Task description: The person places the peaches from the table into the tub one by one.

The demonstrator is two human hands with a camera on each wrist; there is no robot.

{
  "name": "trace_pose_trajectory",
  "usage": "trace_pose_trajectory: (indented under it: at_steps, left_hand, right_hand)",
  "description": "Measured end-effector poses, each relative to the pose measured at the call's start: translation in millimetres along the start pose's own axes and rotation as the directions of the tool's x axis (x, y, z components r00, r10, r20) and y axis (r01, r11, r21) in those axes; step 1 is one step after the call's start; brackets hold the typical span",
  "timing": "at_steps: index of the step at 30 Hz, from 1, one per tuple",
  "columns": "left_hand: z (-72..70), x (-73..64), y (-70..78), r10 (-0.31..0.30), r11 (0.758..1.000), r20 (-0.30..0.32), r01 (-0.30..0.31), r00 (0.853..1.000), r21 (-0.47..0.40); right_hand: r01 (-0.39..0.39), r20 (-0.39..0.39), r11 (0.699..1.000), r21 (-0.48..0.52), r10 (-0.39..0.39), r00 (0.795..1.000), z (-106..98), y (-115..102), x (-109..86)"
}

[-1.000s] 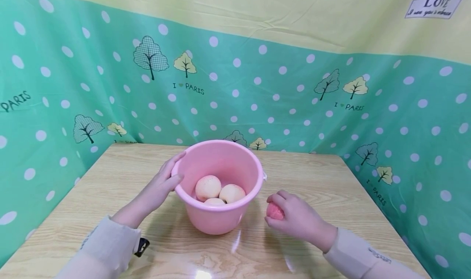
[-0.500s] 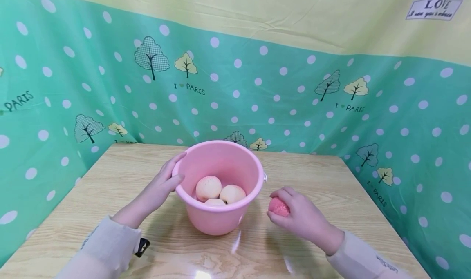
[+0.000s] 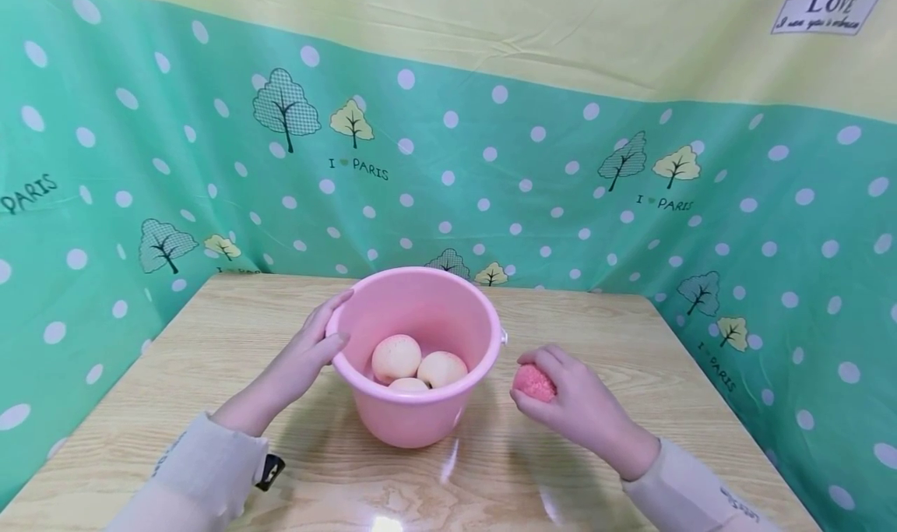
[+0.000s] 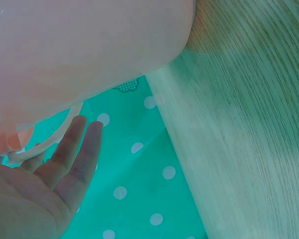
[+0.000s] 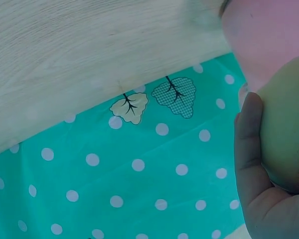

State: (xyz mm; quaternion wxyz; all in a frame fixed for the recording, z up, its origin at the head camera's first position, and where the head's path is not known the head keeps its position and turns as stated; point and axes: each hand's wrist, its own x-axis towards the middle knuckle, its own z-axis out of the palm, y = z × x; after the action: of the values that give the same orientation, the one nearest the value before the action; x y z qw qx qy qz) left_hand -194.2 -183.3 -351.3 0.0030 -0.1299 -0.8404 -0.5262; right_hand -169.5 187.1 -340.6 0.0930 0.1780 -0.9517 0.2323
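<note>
A pink bucket (image 3: pixel 413 419) stands upright on the table, with several pale apples (image 3: pixel 396 358) at its bottom. My left hand (image 3: pixel 315 339) grips the bucket's left rim, thumb over the edge and fingers along the outside. In the left wrist view, two fingers (image 4: pixel 82 164) of it stretch beside the bucket's wall near a pale curved handle. To the right of the bucket, my right hand (image 3: pixel 578 399) holds another apple (image 3: pixel 535 382) above the table. Its reddish side shows in the head view. The right wrist view shows that apple's yellowish-green side against the fingers and palm.
The wooden table (image 3: pixel 596 322) extends around the bucket. A green, dotted cloth (image 3: pixel 490 189) with printed trees hangs behind and at both sides. A small white handle joint (image 3: pixel 504 336) sticks out at the bucket's right rim. A black tag (image 3: pixel 269 471) hangs by the left sleeve.
My right hand has shifted slightly up and to the right with the apple, and more of its reddish side shows. The left hand and the bucket keep their places.
</note>
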Motion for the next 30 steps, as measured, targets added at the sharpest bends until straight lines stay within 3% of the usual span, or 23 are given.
trace_pose_trajectory:
  at_steps: [11,23,30]
  left_hand:
    - [0.0,0.8,-1.9,0.009,1.000,-0.005,-0.009,1.000,-0.002]
    - [0.9,3.2,-3.0,-0.009,1.000,0.002,0.009,1.000,0.001]
    - [0.1,3.3,-4.0,0.007,1.000,0.002,-0.007,1.000,-0.004]
  right_hand:
    - [-0.041,-0.030,0.996,0.082,0.044,0.999,0.5,-3.7,0.9]
    - [-0.020,-0.073,0.993,0.116,0.028,0.997,-5.6,-6.7,5.3]
    - [0.030,-0.109,0.993,0.117,-0.018,0.994,-9.0,-8.4,9.8]
